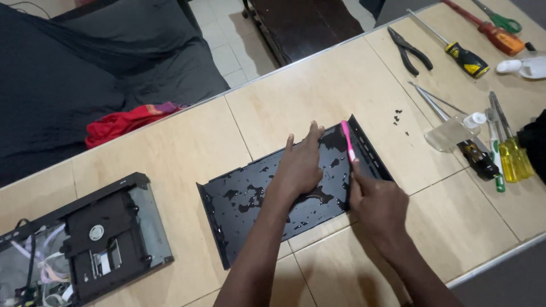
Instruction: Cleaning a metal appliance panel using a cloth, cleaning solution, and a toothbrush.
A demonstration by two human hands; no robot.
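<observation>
A black metal cover panel (239, 199), wet with drops and puddles, lies flat on the wooden table (170, 153). My left hand (298, 165) presses flat on the panel's middle, fingers apart. My right hand (378, 204) grips a pink toothbrush (347, 140) whose head touches the panel near its slotted right edge.
An opened disc player chassis (91, 239) with wires sits at the left. Pliers (409, 52), screwdrivers (469, 59), tweezers (432, 102), a small clear bottle (455, 131) and yellow-handled tools (515, 156) lie at the right. A red cloth (128, 122) lies beyond the table's far edge.
</observation>
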